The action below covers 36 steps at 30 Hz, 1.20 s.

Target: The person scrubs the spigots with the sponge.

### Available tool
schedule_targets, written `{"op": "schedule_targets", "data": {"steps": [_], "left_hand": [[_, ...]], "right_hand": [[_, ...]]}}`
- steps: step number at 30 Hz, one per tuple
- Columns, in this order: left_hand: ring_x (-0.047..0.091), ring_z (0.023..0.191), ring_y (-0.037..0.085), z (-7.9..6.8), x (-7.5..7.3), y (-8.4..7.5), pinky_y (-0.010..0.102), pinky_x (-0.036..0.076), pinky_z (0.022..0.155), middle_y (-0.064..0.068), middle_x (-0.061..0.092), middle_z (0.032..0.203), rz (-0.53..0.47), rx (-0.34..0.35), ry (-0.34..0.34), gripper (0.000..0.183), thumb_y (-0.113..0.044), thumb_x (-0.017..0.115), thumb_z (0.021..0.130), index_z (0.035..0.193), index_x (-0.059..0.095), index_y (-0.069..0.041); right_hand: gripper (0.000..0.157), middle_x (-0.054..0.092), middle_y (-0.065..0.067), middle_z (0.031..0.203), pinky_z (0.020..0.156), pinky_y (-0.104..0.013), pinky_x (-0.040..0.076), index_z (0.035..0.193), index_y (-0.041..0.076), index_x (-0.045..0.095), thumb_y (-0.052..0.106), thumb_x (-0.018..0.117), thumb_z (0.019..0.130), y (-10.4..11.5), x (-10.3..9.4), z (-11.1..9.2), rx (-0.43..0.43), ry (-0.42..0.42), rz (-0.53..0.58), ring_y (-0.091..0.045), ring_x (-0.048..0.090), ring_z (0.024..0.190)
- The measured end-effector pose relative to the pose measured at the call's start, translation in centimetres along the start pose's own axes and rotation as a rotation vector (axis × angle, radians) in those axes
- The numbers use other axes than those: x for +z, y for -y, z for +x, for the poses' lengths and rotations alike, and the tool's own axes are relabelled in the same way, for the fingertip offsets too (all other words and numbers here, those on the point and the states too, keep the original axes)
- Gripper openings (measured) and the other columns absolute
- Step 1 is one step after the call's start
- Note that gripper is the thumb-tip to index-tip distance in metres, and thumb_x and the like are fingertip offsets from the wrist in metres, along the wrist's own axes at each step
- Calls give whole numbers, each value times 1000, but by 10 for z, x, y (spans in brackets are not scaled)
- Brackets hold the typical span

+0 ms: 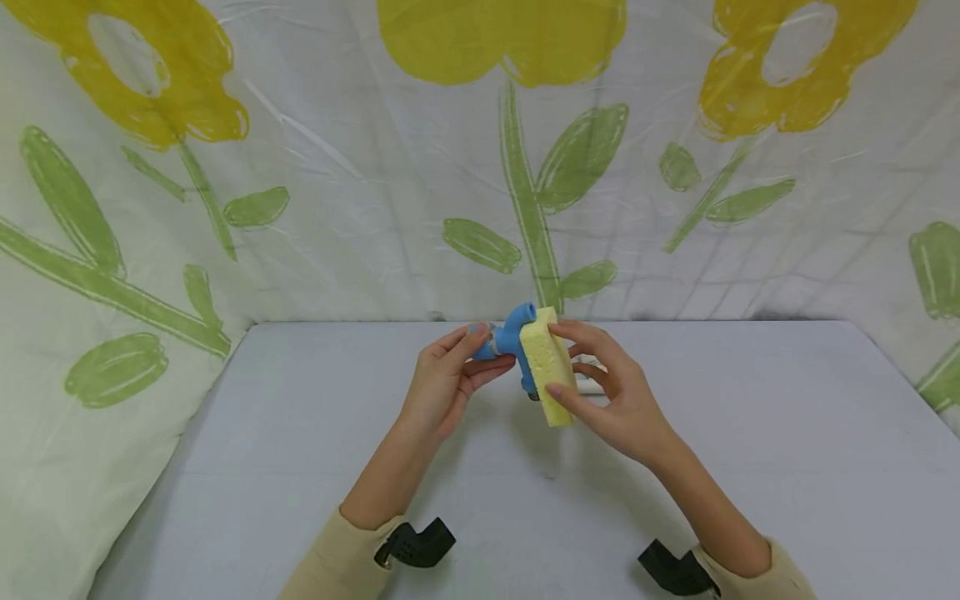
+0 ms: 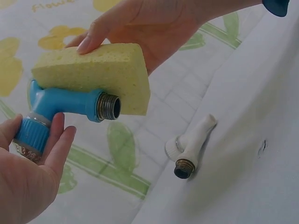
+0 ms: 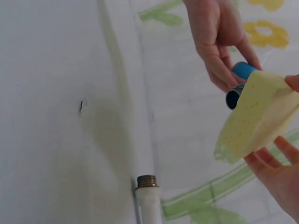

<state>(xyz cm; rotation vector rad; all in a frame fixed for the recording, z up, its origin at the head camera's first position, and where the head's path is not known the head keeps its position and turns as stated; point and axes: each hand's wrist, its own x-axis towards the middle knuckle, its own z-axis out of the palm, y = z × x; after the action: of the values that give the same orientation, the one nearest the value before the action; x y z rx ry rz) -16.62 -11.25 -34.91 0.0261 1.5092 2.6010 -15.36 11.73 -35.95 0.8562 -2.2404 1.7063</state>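
Note:
My left hand (image 1: 450,375) grips a blue plastic faucet (image 1: 512,337) by its ridged collar, above the table. A bare metal thread (image 2: 110,107) shows at one end of the faucet in the left wrist view. My right hand (image 1: 618,396) holds a yellow sponge (image 1: 549,367) between thumb and fingers. The sponge lies against the side of the faucet, its long edge upright in the head view. Behind the sponge, a white faucet (image 2: 192,147) with a dark threaded end rests on the table, mostly hidden in the head view.
The table (image 1: 300,467) has a pale cover with a small dark mark (image 2: 262,148) on it. A white curtain (image 1: 337,208) with painted yellow flowers and green leaves hangs behind the table. A black wrist device (image 1: 416,543) sits at each sleeve.

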Motion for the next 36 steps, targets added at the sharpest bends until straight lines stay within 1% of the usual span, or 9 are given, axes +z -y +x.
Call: {"op": "schedule_targets", "data": {"steps": [7, 10, 13, 16, 21, 24, 28, 33, 36], "left_hand": [[79, 83, 16, -2, 2, -2, 33, 64, 90, 2, 77, 95, 47, -6, 20, 33, -7, 52, 111, 136, 56, 15], [79, 84, 16, -3, 2, -2, 33, 64, 90, 3, 77, 95, 41, 3, 11, 32, -7, 52, 111, 134, 57, 14], [79, 84, 17, -3, 2, -2, 34, 64, 90, 3, 77, 94, 32, 20, -1, 28, -7, 52, 111, 129, 61, 12], [79, 83, 17, -3, 2, -2, 34, 64, 90, 3, 78, 93, 35, 28, 3, 27, -7, 52, 111, 128, 62, 11], [79, 85, 16, -2, 2, -2, 33, 64, 91, 2, 77, 96, 49, 29, 36, 32, -7, 51, 111, 134, 58, 14], [79, 86, 16, -2, 3, -2, 34, 64, 91, 3, 77, 99, 51, 34, 42, 34, -7, 52, 111, 136, 57, 15], [79, 86, 17, -4, 4, -2, 35, 64, 92, 4, 77, 97, 23, 37, 27, 29, -7, 52, 111, 132, 62, 11], [79, 84, 19, -4, 6, -3, 37, 63, 93, 6, 75, 94, -44, 47, -23, 20, -5, 53, 110, 116, 72, -1], [79, 83, 20, -3, 5, -4, 39, 64, 93, 6, 73, 94, -63, 63, -55, 21, -6, 54, 110, 110, 74, -4]], "right_hand": [[66, 55, 1, 148, 98, -18, 54, 149, 9, 55, -10, 77, 90, -2, -2, 1, 23, -27, -44, -18, 56, 115], [65, 55, 1, 149, 97, -19, 55, 149, 8, 56, -11, 76, 90, -1, -2, 1, 11, -22, -33, -19, 56, 115], [64, 55, -3, 150, 96, -20, 55, 148, 6, 57, -12, 76, 89, 2, 0, 1, -17, -8, -22, -18, 56, 115], [64, 55, -6, 150, 95, -20, 56, 147, 5, 57, -12, 77, 88, 4, -1, 1, -33, -4, -41, -17, 56, 114], [66, 56, -5, 149, 94, -21, 57, 149, 8, 56, -10, 78, 89, 4, -6, 2, -15, 8, -107, -15, 57, 110], [66, 55, -4, 150, 93, -22, 58, 150, 9, 54, -8, 77, 91, 4, -11, 2, 3, 39, -107, -16, 57, 109], [66, 54, -4, 149, 92, -23, 59, 150, 10, 53, -7, 77, 91, 5, -16, 2, 34, 76, -89, -17, 58, 108], [65, 55, -4, 146, 92, -27, 61, 149, 12, 52, -2, 79, 92, 5, -18, 2, 62, 125, -103, -19, 59, 107], [63, 57, -5, 144, 91, -32, 63, 147, 13, 54, 2, 81, 92, 3, -20, 2, 71, 172, -130, -22, 59, 106]]}}
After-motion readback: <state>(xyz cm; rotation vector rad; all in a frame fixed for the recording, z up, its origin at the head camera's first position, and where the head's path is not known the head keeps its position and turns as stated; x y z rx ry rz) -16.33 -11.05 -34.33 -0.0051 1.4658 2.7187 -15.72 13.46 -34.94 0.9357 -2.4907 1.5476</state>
